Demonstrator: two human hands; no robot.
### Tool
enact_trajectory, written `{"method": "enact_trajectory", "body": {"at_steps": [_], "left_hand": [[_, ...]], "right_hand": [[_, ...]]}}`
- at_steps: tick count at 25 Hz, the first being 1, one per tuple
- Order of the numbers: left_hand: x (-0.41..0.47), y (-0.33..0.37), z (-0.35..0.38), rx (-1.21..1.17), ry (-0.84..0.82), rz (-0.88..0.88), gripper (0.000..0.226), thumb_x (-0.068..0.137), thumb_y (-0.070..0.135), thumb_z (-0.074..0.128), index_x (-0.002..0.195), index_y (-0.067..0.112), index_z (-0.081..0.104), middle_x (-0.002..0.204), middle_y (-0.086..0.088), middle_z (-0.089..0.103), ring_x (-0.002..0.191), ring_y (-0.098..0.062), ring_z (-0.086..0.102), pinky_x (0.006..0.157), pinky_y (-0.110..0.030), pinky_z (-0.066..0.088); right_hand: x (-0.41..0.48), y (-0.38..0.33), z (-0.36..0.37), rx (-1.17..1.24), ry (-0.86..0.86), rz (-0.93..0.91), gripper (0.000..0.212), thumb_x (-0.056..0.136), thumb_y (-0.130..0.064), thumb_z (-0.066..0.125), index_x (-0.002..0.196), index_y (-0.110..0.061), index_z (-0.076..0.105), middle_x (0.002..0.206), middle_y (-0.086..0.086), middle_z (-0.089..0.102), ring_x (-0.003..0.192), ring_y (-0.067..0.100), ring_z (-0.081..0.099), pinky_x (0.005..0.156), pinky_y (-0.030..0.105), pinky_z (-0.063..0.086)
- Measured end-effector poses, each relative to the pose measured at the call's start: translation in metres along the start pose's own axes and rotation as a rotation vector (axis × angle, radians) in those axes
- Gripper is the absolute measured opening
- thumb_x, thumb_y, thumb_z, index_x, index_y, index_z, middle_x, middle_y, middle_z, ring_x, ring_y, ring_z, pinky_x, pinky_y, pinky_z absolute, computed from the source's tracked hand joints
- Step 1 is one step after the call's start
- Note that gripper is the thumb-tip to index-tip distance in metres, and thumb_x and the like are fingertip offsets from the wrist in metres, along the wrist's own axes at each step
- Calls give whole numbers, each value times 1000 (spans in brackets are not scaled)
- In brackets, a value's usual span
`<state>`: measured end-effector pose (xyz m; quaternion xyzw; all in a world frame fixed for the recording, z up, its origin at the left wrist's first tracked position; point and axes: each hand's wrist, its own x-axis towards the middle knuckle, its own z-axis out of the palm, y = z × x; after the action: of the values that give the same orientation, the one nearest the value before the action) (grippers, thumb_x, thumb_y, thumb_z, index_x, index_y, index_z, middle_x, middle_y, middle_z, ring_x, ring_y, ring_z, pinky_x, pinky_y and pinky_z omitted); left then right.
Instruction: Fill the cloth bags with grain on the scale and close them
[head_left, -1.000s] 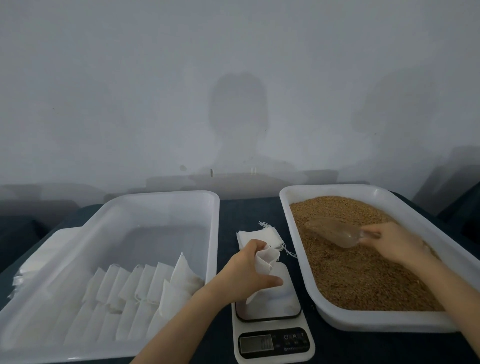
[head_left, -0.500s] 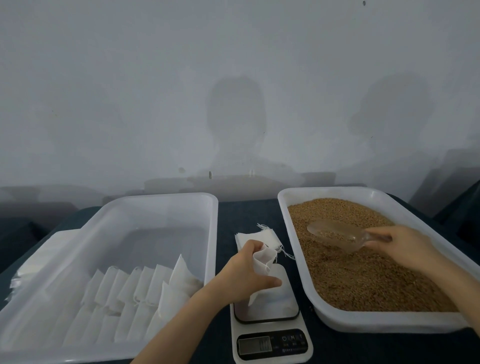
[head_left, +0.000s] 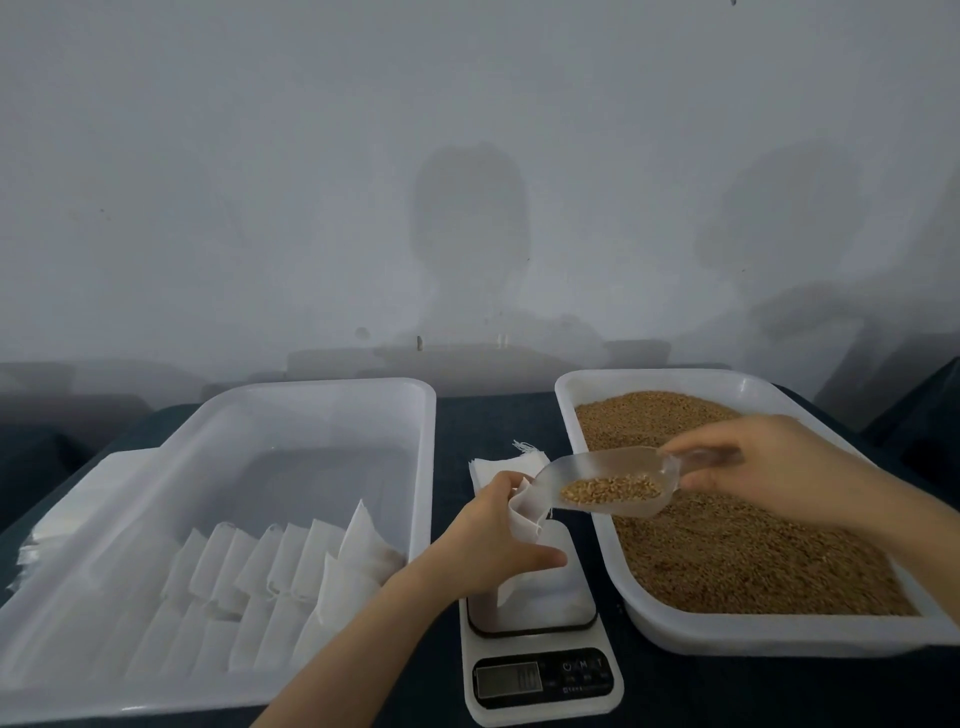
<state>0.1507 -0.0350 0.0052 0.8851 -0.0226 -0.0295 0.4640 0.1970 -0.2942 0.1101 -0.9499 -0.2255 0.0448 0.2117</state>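
Note:
My left hand (head_left: 491, 535) grips the top of a white cloth bag (head_left: 540, 571) that stands on the white scale (head_left: 540, 670) in the middle. My right hand (head_left: 774, 467) holds the handle of a clear plastic scoop (head_left: 618, 480) carrying some brown grain. The scoop's front edge is at the bag's open mouth, its body still over the left rim of the grain tray (head_left: 769, 636). That white tray on the right is full of grain (head_left: 727, 551).
A large white bin (head_left: 332, 395) on the left holds several filled cloth bags (head_left: 291, 566) in rows. A stack of empty bags (head_left: 501, 465) lies behind the scale. Flat white sheets (head_left: 83, 493) sit left of the bin. A pale wall rises behind the table.
My right hand has lifted the scoop out of the grain and swung it left to the bag's mouth. My left hand has kept its hold on the bag.

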Motion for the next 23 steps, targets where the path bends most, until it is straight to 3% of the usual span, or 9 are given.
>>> {"method": "enact_trajectory", "body": {"at_steps": [5, 10, 16, 19, 23], "left_hand": [[0, 0, 1, -16, 10, 24, 73, 70, 40, 82, 128, 34, 37, 117, 13, 51, 97, -11, 57, 69, -11, 45], [2, -1, 2, -7, 5, 46, 63, 70, 40, 82, 118, 34, 40, 108, 14, 54, 92, -8, 58, 69, -12, 46], [5, -4, 2, 61, -12, 51, 59, 69, 48, 80, 111, 34, 40, 105, 18, 54, 92, -5, 57, 69, -12, 44], [5, -4, 2, 94, -2, 70, 60, 68, 51, 79, 110, 35, 40, 102, 19, 54, 90, -4, 57, 69, -13, 46], [6, -2, 3, 121, 17, 89, 56, 68, 53, 79, 107, 34, 43, 98, 20, 55, 87, -4, 59, 75, -17, 51]], "right_hand": [[4, -11, 0, -127, -26, -6, 27, 75, -48, 69, 85, -68, 54, 96, -29, 66, 84, -3, 64, 83, 33, 54], [9, -23, -5, -245, -29, -40, 23, 78, -48, 69, 98, -57, 62, 100, -30, 65, 102, -1, 55, 101, 34, 40], [18, -41, -8, -383, -20, -59, 24, 80, -50, 64, 104, -53, 63, 100, -26, 63, 109, 14, 47, 97, 36, 35], [21, -49, -10, -474, -42, -71, 27, 80, -52, 62, 107, -53, 61, 107, -22, 64, 110, 14, 48, 94, 32, 32], [23, -61, -13, -547, -91, -71, 32, 83, -52, 60, 114, -47, 60, 113, -19, 63, 110, 16, 45, 98, 37, 28]]}}
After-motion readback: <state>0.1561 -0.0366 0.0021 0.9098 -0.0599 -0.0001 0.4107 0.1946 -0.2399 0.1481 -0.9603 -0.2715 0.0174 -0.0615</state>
